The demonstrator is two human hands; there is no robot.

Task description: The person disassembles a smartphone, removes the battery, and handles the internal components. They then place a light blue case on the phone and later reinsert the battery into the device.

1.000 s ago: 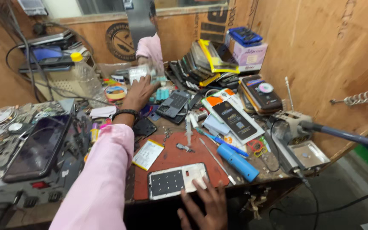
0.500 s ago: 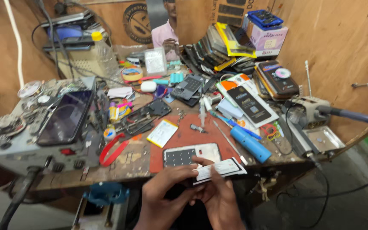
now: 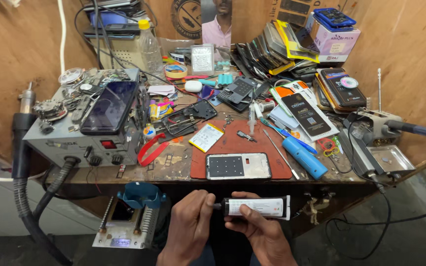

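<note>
The glue tube (image 3: 258,207) lies level between both hands, below the bench edge. The right hand (image 3: 265,234) is closed around its body, and the left hand (image 3: 189,226) pinches its black tip. Just above the hands, a phone frame (image 3: 238,166) lies on a red mat (image 3: 232,143).

In front of me a cluttered wooden workbench (image 3: 173,170) carries a dark red rubber work mat (image 3: 232,143), and a black phone frame with its back open (image 3: 238,166) lies at the mat's near edge. A white and yellow flat battery (image 3: 206,137) sits just left of the mat. On my left a grey metal rework station (image 3: 82,140) bears a dark phone lying face up (image 3: 109,107). A blue cylindrical tool (image 3: 304,157) lies right of the mat. At the back I see a clear plastic bottle with a yellow cap (image 3: 150,47) and a leaning stack of phone cases (image 3: 267,47).
</note>
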